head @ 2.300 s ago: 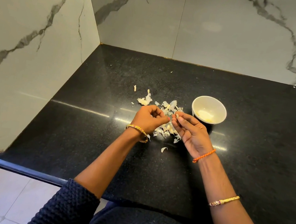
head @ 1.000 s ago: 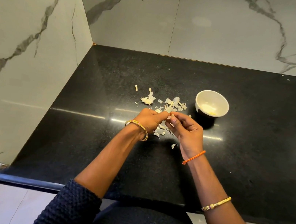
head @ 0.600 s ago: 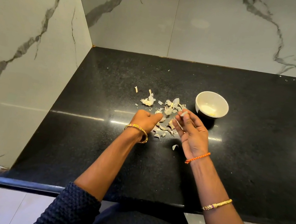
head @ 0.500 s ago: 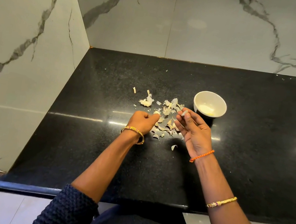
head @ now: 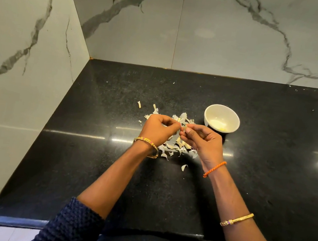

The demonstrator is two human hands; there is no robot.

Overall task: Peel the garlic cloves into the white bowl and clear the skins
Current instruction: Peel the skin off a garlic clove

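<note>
Above a heap of pale garlic skins [head: 172, 146] on the black counter [head: 272, 158], my left hand [head: 158, 129] and my right hand [head: 204, 141] meet fingertip to fingertip. Between them they pinch a small garlic clove [head: 183, 127], mostly hidden by the fingers. The white bowl [head: 221, 119] stands just beyond my right hand, with peeled yellowish garlic at its bottom. One loose skin [head: 184, 167] lies nearer to me, apart from the heap.
Marble walls [head: 208, 34] close the counter at the back and on the left. The counter's front edge [head: 15, 220] runs near my body. A few stray skin bits [head: 139, 104] lie left of the heap.
Half a second ago my hands were apart, the right one holding a clove up. Now they have come together over the skins and both pinch the clove.
</note>
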